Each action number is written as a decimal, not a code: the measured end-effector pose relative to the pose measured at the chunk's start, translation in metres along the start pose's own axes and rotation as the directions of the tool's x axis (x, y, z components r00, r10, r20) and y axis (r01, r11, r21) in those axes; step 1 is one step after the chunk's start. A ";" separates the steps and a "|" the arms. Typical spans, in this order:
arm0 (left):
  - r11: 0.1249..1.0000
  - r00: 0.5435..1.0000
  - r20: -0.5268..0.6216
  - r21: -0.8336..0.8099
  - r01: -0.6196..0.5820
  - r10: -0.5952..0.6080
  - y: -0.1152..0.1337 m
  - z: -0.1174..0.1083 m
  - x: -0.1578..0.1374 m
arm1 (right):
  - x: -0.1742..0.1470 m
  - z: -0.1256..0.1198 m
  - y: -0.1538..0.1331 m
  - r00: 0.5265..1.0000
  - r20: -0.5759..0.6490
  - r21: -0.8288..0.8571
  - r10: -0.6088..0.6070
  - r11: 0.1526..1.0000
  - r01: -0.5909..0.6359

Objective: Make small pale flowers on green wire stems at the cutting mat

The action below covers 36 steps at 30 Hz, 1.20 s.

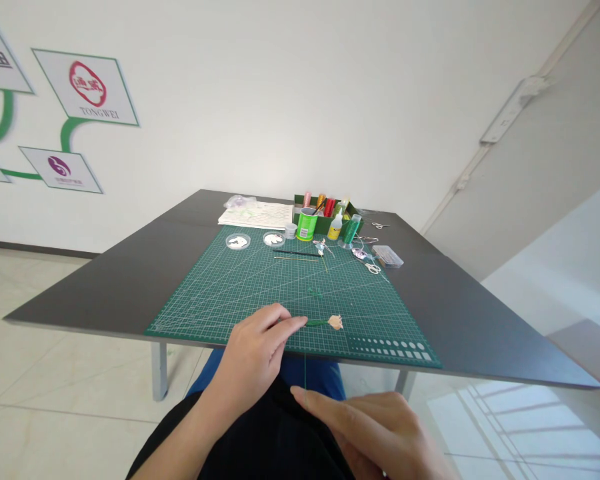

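My left hand [257, 343] is closed in a pinch on the green stem of a small artificial flower [335, 323]. Its pale peach head points right, just above the front of the green cutting mat [200, 313]. A thin green thread [305, 371] runs down from the stem past the table edge. Below that edge, my right hand [380, 423] has its fingers closed at the thread's lower end. Small bits of green thread [315, 292] lie on the mat beyond the flower.
Toward the back stand a green box [300, 200] of thread spools, a bright green can [307, 225], a glue bottle [335, 227] and two shallow dishes [238, 241]. White scissors [373, 268] and a clear plastic case [387, 257] lie right. A dark rod [295, 253] crosses the mat.
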State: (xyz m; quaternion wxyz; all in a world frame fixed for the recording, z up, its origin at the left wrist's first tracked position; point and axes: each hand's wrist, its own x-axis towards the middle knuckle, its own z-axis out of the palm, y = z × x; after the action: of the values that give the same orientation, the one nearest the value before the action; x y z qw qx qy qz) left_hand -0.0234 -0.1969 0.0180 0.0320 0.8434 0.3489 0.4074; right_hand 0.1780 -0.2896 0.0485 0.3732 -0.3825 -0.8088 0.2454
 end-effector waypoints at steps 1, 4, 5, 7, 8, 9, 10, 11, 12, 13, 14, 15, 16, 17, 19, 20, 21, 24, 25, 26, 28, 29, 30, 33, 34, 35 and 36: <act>1.000 1.000 0.007 -0.002 -0.002 0.002 0.000 0.000 0.000 | 0.003 -0.004 -0.002 1.000 0.011 -0.002 -0.003 1.000 0.003; 1.000 1.000 0.025 -0.008 -0.008 0.008 0.001 0.000 0.000 | 0.013 -0.015 -0.010 0.999 -0.023 0.013 0.025 1.000 -0.025; 1.000 0.999 0.031 -0.008 -0.010 0.010 0.001 0.000 0.000 | 0.016 -0.019 -0.013 0.998 -0.051 0.031 0.040 0.999 -0.038; 1.000 0.999 0.045 -0.002 -0.016 0.016 0.001 0.000 0.000 | 0.023 -0.025 -0.016 0.993 -0.086 0.081 0.079 0.994 -0.072; 1.000 0.998 0.054 0.003 -0.020 0.020 0.002 0.000 -0.001 | 0.026 -0.029 -0.017 0.993 -0.076 0.107 0.093 0.991 -0.084; 1.000 0.998 0.060 0.008 -0.024 0.024 0.002 -0.001 -0.001 | 0.029 -0.032 -0.016 0.992 -0.066 0.125 0.104 0.988 -0.096; 0.999 0.997 0.065 0.015 -0.029 0.028 0.002 -0.001 -0.001 | 0.032 -0.035 -0.015 0.992 -0.049 0.134 0.114 0.985 -0.106; 0.999 0.997 0.069 0.021 -0.035 0.033 0.003 -0.001 -0.001 | 0.035 -0.039 -0.013 0.993 -0.031 0.140 0.113 0.984 -0.108; 0.999 0.997 0.071 0.028 -0.039 0.037 0.003 -0.001 -0.001 | 0.039 -0.042 -0.011 0.994 -0.014 0.148 0.112 0.983 -0.109; 0.999 0.997 0.070 0.034 -0.041 0.038 0.003 -0.001 -0.001 | 0.042 -0.045 -0.008 0.994 -0.004 0.158 0.110 0.982 -0.108; 0.998 0.997 0.070 0.038 -0.043 0.040 0.004 -0.001 -0.002 | 0.046 -0.048 -0.006 0.993 0.003 0.166 0.115 0.980 -0.114; 0.998 0.997 0.069 0.040 -0.046 0.043 0.004 -0.001 -0.002 | 0.049 -0.050 -0.005 0.994 0.004 0.179 0.109 0.978 -0.108; 0.998 0.997 0.068 0.039 -0.050 0.047 0.004 -0.002 -0.002 | 0.053 -0.053 -0.003 0.994 0.005 0.191 0.109 0.976 -0.108; 0.998 0.996 0.067 0.036 -0.055 0.052 0.004 -0.002 -0.002 | 0.056 -0.055 -0.002 0.994 0.010 0.204 0.110 0.973 -0.110; 0.997 0.996 0.065 0.030 -0.067 0.064 0.004 -0.003 -0.002 | 0.062 -0.058 -0.001 0.993 0.025 0.233 0.116 0.965 -0.119; 0.997 0.995 0.065 0.031 -0.072 0.070 0.003 -0.003 -0.003 | 0.064 -0.060 0.000 0.992 0.040 0.250 0.118 0.960 -0.125; 0.997 0.995 0.065 0.035 -0.075 0.072 0.003 -0.003 -0.003 | 0.065 -0.061 0.000 0.991 0.057 0.266 0.119 0.955 -0.131; 0.995 0.995 0.068 0.054 -0.080 0.076 0.003 -0.003 -0.003 | 0.068 -0.066 -0.001 0.986 0.102 0.301 0.134 0.940 -0.159; 0.995 0.995 0.067 0.059 -0.083 0.079 0.003 -0.003 -0.003 | 0.069 -0.067 -0.001 0.983 0.112 0.309 0.145 0.935 -0.173; 0.994 0.994 0.066 0.062 -0.087 0.083 0.003 -0.003 -0.003 | 0.070 -0.068 -0.002 0.980 0.118 0.316 0.157 0.930 -0.187; 0.993 0.994 0.063 0.069 -0.098 0.093 0.004 -0.003 -0.002 | 0.072 -0.071 -0.004 0.976 0.125 0.333 0.177 0.919 -0.209; 0.992 0.993 0.062 0.072 -0.103 0.099 0.004 -0.003 -0.002 | 0.074 -0.072 -0.004 0.975 0.124 0.342 0.183 0.915 -0.215; 0.991 0.993 0.059 0.074 -0.109 0.105 0.005 -0.003 -0.001 | 0.076 -0.073 -0.004 0.975 0.120 0.350 0.187 0.911 -0.218; 0.990 0.991 0.051 0.070 -0.124 0.121 0.007 -0.004 0.000 | 0.086 -0.077 0.001 0.977 0.103 0.364 0.185 0.907 -0.210; 0.990 0.991 0.046 0.066 -0.128 0.125 0.008 -0.005 0.000 | 0.090 -0.079 0.005 0.980 0.094 0.366 0.174 0.909 -0.197; 0.990 0.991 0.042 0.061 -0.130 0.128 0.008 -0.005 0.000 | 0.094 -0.080 0.009 0.983 0.084 0.367 0.162 0.912 -0.181; 0.990 0.991 0.040 0.054 -0.132 0.130 0.008 -0.005 0.000 | 0.099 -0.081 0.013 0.984 0.076 0.365 0.159 0.914 -0.175</act>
State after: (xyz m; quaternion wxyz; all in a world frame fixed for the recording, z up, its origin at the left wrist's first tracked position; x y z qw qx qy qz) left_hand -0.0221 -0.2043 0.0241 -0.0126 0.8723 0.3034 0.3833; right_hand 0.2056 -0.1938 0.1293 0.3982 -0.3672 -0.7205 0.4330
